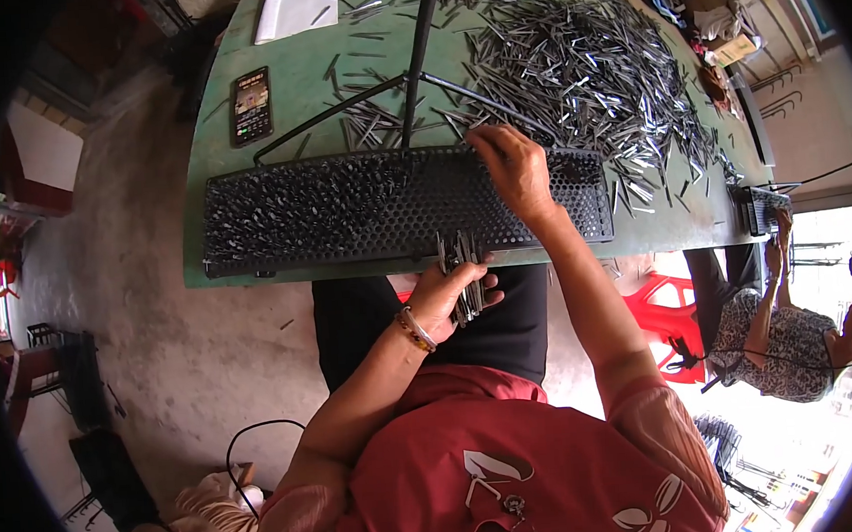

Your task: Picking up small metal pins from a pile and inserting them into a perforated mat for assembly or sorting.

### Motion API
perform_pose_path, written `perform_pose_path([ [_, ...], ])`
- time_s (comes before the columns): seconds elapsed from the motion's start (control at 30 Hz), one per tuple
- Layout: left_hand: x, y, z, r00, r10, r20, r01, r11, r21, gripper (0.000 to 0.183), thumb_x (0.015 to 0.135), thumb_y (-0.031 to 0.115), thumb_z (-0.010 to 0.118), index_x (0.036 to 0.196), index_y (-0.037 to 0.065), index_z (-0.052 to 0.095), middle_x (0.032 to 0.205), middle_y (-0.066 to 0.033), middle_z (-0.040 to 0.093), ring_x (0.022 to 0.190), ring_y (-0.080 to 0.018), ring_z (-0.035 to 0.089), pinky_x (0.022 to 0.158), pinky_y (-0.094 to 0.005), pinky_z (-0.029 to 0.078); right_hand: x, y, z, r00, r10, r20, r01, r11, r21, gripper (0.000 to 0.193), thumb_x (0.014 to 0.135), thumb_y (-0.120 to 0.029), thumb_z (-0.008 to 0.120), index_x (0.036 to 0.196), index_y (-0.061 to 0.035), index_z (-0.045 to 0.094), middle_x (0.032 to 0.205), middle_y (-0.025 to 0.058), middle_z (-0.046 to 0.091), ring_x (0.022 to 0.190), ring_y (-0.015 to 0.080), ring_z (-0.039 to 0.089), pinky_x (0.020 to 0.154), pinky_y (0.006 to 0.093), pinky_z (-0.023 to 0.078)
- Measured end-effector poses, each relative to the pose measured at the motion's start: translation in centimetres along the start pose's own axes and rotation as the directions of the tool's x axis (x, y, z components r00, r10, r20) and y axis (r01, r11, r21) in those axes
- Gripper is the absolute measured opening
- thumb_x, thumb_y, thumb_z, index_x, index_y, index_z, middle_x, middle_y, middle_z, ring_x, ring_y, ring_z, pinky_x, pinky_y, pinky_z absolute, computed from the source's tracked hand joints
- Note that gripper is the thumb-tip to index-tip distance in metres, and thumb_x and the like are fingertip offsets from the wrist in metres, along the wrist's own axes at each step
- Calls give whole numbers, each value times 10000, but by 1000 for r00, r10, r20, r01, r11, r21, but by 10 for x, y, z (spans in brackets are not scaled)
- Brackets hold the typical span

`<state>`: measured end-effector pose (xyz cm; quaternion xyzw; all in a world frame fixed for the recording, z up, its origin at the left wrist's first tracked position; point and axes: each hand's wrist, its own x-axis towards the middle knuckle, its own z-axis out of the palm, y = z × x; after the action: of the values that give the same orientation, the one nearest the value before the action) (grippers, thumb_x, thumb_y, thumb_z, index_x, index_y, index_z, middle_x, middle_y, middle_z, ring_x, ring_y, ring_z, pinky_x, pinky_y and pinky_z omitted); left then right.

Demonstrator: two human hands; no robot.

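Observation:
Just below the near edge of the green table, my left hand [440, 296] is closed around a bundle of thin dark metal strips [461, 249], which stand roughly upright in the grip. My right hand [520, 168] is over the right half of a long black perforated rack [482, 225], fingers pinched together near its far edge. Whatever is between those fingertips is too small to tell. Dense upright strips [291, 211] fill the rack's left part, while much of the middle and right shows bare holes. A few strips also stand near its right end.
A large heap of loose strips [590, 71] covers the table's right side. A black bar frame [412, 77] rises behind the rack. A phone [251, 106] and white paper [303, 10] lie at left. Another person [777, 342] works at far right, near a red stool [666, 324].

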<state>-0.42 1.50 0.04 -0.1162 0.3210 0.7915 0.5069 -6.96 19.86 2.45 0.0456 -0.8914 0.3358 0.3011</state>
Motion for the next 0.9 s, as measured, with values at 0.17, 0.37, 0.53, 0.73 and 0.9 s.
perform_pose_path([
  [0.17, -1, 2, 2, 1000, 3, 2, -3, 999, 34, 181, 833, 39, 586, 1013, 47, 567, 976, -48, 600, 824, -176, 613, 719, -372, 569, -8, 8, 8, 997, -81, 8, 81, 995, -56, 137, 791, -64, 635, 924, -27, 641, 872, 121, 629, 780, 291, 610, 702, 364, 487],
  [0.37, -6, 6, 8, 1000, 20, 17, -22, 997, 72, 178, 835, 56, 602, 1009, 44, 566, 1005, -58, 604, 840, -193, 623, 713, -372, 569, -5, -1, -1, 963, -235, 135, 262, 935, -241, 165, 779, -97, 643, 937, -53, 645, 893, 74, 573, 787, 246, 573, 693, 357, 444],
  [0.53, -6, 10, 10, 999, 35, 11, -36, 995, 94, 174, 835, 57, 601, 1004, 38, 563, 999, -58, 603, 840, -194, 626, 709, -372, 569, -7, -5, -2, 966, -197, 170, 240, 925, -293, 191, 776, -115, 643, 960, -63, 643, 917, 71, 566, 800, 238, 571, 710, 351, 439],
  [0.73, -8, 14, 11, 995, 99, -32, -95, 989, 109, 234, 843, 88, 585, 1061, 9, 550, 898, -82, 623, 803, -185, 637, 682, -311, 554, -11, -23, -21, 948, 145, 284, -181, 978, 104, 159, 808, -134, 678, 855, 17, 667, 818, 111, 612, 755, 221, 621, 633, 306, 483],
  [0.9, -11, 17, 17, 989, 140, -49, -135, 985, 106, 251, 850, 130, 577, 1080, 32, 551, 865, -88, 638, 755, -181, 646, 633, -278, 537, -27, -33, -36, 740, 201, 642, -456, 852, 258, 235, 796, -212, 700, 777, 22, 681, 678, 100, 621, 622, 163, 586, 548, 284, 441],
])
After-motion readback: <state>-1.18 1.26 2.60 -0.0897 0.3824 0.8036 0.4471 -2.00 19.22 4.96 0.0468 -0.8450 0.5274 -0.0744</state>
